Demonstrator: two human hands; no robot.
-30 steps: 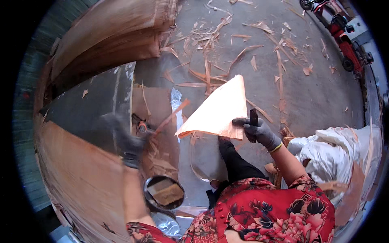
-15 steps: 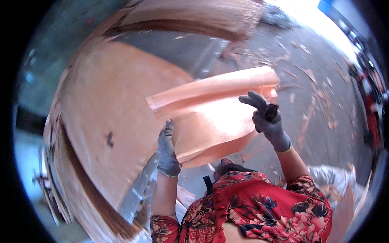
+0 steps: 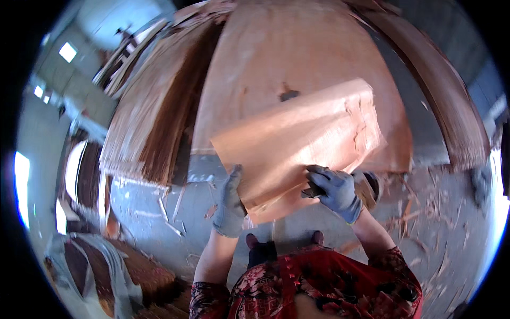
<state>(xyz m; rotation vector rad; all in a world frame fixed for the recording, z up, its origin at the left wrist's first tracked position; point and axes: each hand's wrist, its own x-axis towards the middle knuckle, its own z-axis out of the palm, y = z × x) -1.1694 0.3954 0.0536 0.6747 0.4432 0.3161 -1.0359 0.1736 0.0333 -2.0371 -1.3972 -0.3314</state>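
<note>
Left hand [image 3: 229,207] grips veneer sheet [image 3: 297,141] | right hand [image 3: 338,194] grips dark tool [image 3: 312,190] | sheet partly hides broad panel [image 3: 297,48]; veneer stack [image 3: 143,122] leftward

The sheet [image 3: 297,143] is peach-tan, gloves [image 3: 340,195] grey, shirt [image 3: 297,271] red floral.

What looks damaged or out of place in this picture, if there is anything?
The thin wood sheet at the left hand looks ragged and cracked near its right end. The large sheet beyond it has a dark patch, perhaps a hole, breaking its paler surface. Wood scraps lie scattered untidily on the floor at right.
</note>
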